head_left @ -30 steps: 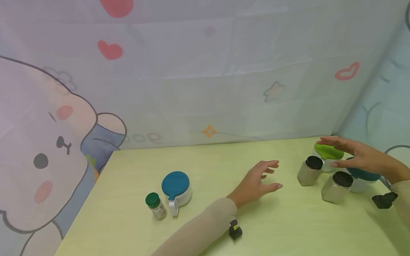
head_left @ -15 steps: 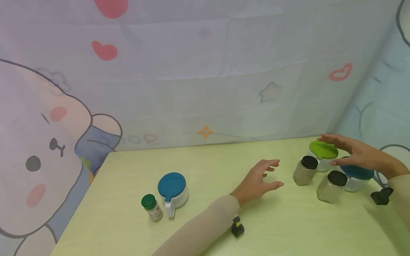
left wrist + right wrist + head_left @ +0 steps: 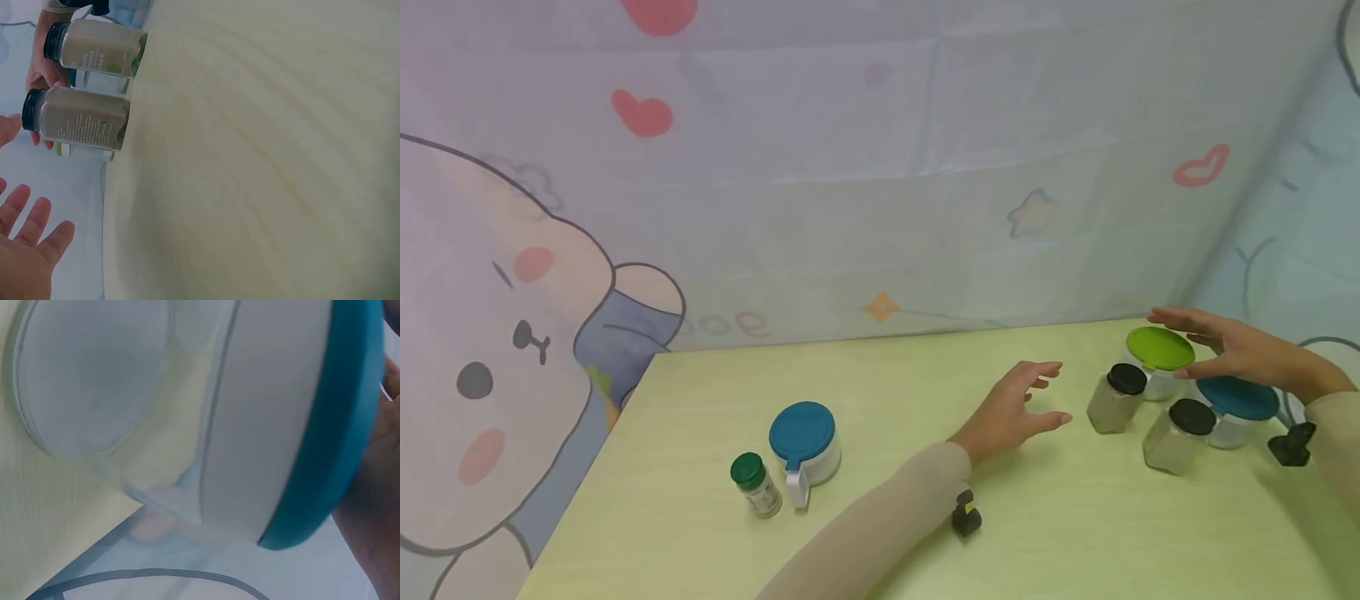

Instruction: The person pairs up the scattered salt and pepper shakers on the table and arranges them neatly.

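My left hand (image 3: 1009,412) hovers over the middle of the table, fingers loosely spread and thumb apart, holding nothing. Just right of its fingertips stand two jars with black lids and brownish contents, a farther jar (image 3: 1115,404) and a nearer jar (image 3: 1176,442). Above the lids behind them is my right hand (image 3: 1243,350), palm down, with fingers extended and thumb apart. Partly below it are a green-lidded container (image 3: 1160,350) and a blue-lidded container (image 3: 1235,404), both pale-bodied. In the right wrist view, the blue-lidded container (image 3: 269,425) fills the frame, with part of my hand behind its lid.
At left on the pale yellow-green table (image 3: 910,383) stand another blue-lidded container (image 3: 805,442) with a white handle and a small green-capped shaker bottle (image 3: 756,485). A printed cloth (image 3: 850,167) hangs behind the table's back edge.
The head view has turned slightly right. My left hand has come a little nearer the two black-lidded jars. The right hand stays over the containers, and the jars stand where they were.
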Demonstrator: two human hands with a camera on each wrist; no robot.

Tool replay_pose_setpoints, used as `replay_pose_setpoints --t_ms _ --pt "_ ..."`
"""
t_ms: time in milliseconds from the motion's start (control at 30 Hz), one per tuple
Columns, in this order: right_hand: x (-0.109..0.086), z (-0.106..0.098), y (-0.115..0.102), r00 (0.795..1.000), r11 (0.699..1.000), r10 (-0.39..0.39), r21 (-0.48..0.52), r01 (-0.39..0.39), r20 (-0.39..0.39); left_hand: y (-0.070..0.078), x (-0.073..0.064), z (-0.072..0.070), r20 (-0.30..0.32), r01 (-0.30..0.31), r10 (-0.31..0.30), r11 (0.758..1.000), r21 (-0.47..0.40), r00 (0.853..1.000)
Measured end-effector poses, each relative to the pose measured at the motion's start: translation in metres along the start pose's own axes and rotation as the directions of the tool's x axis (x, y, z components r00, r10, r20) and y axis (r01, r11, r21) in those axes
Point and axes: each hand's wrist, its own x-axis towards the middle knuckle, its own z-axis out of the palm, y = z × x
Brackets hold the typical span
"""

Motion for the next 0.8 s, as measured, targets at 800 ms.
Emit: replay_pose_setpoints --t_ms 800 --pt "0.010 -0.006 0.008 0.995 0.997 0.023 -0.075 -0.016 0.094 -0.004 0.029 0.020 0.062 0.027 -0.027 1.000 0.000 0.998"
